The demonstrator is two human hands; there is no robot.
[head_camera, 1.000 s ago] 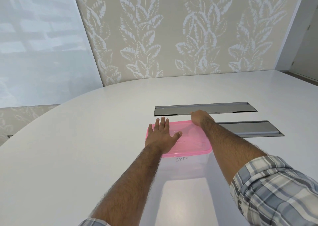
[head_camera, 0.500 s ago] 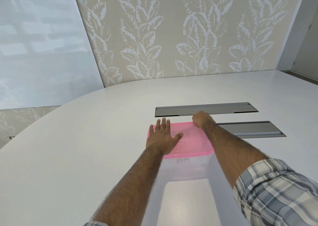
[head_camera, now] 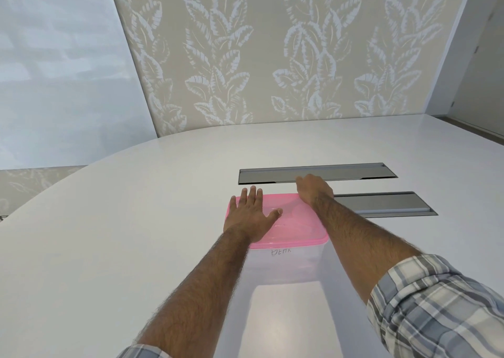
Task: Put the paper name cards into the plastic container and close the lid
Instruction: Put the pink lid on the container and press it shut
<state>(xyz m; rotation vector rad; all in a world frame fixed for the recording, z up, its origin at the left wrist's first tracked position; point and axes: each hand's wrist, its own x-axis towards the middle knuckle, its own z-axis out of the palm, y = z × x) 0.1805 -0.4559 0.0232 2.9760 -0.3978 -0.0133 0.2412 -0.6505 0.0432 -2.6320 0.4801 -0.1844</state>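
Note:
A clear plastic container (head_camera: 286, 266) stands on the white table (head_camera: 109, 248) with a pink lid (head_camera: 297, 224) lying on top of it. Through the front wall I see a paper name card (head_camera: 281, 252) with handwriting. My left hand (head_camera: 251, 216) lies flat on the left part of the lid, fingers spread. My right hand (head_camera: 313, 190) rests on the lid's far right corner with its fingers curled over the edge.
Two grey metal cable hatches are set into the table: one (head_camera: 316, 173) just behind the container, one (head_camera: 381, 203) to its right. A wall with a leaf pattern (head_camera: 272, 58) stands behind the table's curved far edge.
Both hands stay on the lid in nearly the same places. Only the camera view has shifted slightly.

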